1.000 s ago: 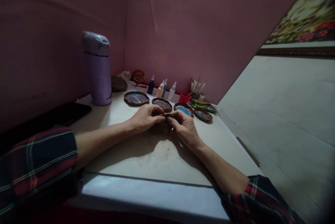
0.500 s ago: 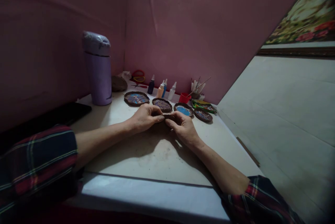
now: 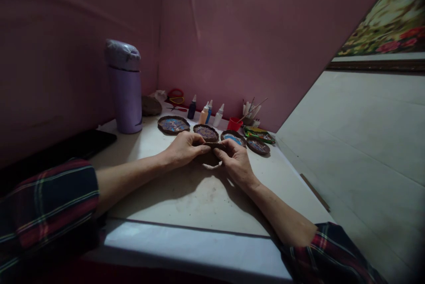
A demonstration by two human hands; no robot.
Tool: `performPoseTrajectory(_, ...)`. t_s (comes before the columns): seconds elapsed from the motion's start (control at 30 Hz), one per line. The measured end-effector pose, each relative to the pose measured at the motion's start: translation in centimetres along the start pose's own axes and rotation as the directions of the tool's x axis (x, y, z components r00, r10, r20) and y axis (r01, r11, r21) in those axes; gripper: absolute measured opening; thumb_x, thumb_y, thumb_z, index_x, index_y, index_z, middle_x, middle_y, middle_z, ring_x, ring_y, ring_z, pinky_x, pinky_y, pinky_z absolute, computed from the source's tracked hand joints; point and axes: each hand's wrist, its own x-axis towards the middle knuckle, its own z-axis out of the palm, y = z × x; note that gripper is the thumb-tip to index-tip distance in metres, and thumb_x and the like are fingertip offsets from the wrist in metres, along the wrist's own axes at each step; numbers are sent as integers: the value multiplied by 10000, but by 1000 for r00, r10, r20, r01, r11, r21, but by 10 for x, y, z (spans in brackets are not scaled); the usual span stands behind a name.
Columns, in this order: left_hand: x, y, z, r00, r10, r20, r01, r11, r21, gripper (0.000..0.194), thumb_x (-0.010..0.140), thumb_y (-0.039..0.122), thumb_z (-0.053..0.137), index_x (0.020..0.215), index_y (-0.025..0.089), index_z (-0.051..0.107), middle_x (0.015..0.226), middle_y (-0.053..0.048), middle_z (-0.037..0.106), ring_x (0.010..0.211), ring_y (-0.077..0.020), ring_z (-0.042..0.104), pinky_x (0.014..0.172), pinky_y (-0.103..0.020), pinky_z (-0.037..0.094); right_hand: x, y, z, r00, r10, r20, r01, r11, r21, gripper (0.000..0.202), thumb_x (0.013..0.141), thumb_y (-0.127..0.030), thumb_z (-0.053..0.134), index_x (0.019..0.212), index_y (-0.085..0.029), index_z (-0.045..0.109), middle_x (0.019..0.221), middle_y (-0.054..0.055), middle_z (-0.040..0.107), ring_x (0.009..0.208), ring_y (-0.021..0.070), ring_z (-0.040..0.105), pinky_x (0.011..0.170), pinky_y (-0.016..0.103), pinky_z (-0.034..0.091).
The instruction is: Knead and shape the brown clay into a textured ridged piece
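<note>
Between my two hands is a piece of brown clay (image 3: 210, 156), tilted so that its dark underside shows. My left hand (image 3: 186, 147) pinches its upper left edge, and my right hand (image 3: 236, 161) pinches the upper right edge. Just behind my hands on the white table (image 3: 199, 204) lie brown clay dishes: one with blue and purple colour (image 3: 173, 125), one speckled purple (image 3: 206, 132), one with a blue middle (image 3: 232, 137) and a smaller one (image 3: 258, 145).
A purple tumbler (image 3: 126, 93) stands at the left, near a dark clay lump (image 3: 151, 105). Small paint bottles (image 3: 203, 114), scissors (image 3: 175, 96), a red cup (image 3: 234, 124) and a green packet (image 3: 259, 134) line the back by a pink panel (image 3: 232, 44).
The clay piece has tilted up between my hands, so more of its dark face shows. Fingers and thumbs have shifted slightly along its edge.
</note>
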Motion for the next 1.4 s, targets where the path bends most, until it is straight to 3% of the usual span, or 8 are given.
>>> performPoseTrajectory(0.23, -2, 3, 0, 999, 30, -22, -30, 999, 13, 263, 703, 339, 611, 741, 86, 670, 631, -40, 639, 585, -141, 579, 514, -219, 433, -2, -1, 1, 998, 1, 57, 1, 999, -34, 230, 753, -374, 647, 875, -189, 585, 774, 6, 616, 715, 160, 570, 650, 267, 463)
performPoseTrajectory(0.47, -2, -1, 0, 996, 90, -2, -90, 994, 67, 255, 715, 320, 602, 751, 84, 692, 663, -43, 651, 600, -125, 561, 536, -210, 428, -4, -11, 1, 983, -53, 173, 69, 994, -89, 234, 784, -321, 619, 980, -197, 647, 922, 31, 672, 856, 189, 611, 783, 303, 467)
performPoseTrajectory(0.57, -1, 0, 0, 998, 59, 1, -59, 995, 79, 246, 717, 310, 606, 776, 92, 704, 655, -33, 649, 586, -115, 548, 525, -201, 418, -4, -12, 1, 986, -55, 158, 71, 993, -98, 223, 786, -321, 617, 964, -193, 660, 893, 25, 671, 830, 182, 607, 759, 289, 467)
performPoseTrajectory(0.73, -2, 6, 0, 999, 3, 43, 0, 998, -59, 285, 733, 326, 600, 881, 101, 694, 765, -53, 688, 652, -137, 601, 556, -210, 453, -4, -11, 1, 998, -17, 66, 21, 998, -60, 192, 778, -352, 621, 861, -181, 651, 755, 7, 642, 696, 155, 584, 643, 258, 466)
performPoseTrajectory(0.83, -2, 6, 0, 1000, 13, 20, -13, 1000, -29, 263, 734, 324, 601, 824, 92, 687, 709, -55, 677, 619, -137, 597, 531, -212, 447, -4, -10, 2, 999, 16, 31, -15, 999, -31, 196, 758, -360, 635, 825, -176, 633, 728, 6, 627, 664, 152, 577, 602, 250, 466)
performPoseTrajectory(1.03, -4, 6, 0, 998, 53, -19, -54, 998, -14, 244, 733, 316, 603, 766, 86, 678, 634, -48, 655, 567, -128, 581, 520, -219, 451, -4, -7, 1, 996, 30, 84, -28, 999, -19, 210, 759, -366, 635, 862, -184, 614, 748, 1, 624, 661, 146, 574, 596, 251, 476)
performPoseTrajectory(1.23, -4, 4, 0, 997, 72, 26, -72, 997, -6, 254, 732, 324, 602, 761, 86, 684, 651, -44, 660, 596, -138, 595, 537, -218, 455, -4, -8, 1, 987, 3, 161, 10, 997, -79, 227, 789, -364, 611, 935, -191, 616, 826, 11, 639, 766, 166, 592, 697, 273, 471)
performPoseTrajectory(1.4, -2, 2, 0, 998, 40, 51, -41, 999, 15, 279, 744, 327, 590, 841, 89, 700, 710, -54, 677, 626, -139, 593, 548, -215, 450, -4, -9, 1, 987, -13, 162, 29, 995, -99, 205, 798, -369, 595, 884, -186, 629, 796, 5, 628, 749, 160, 577, 688, 261, 458)
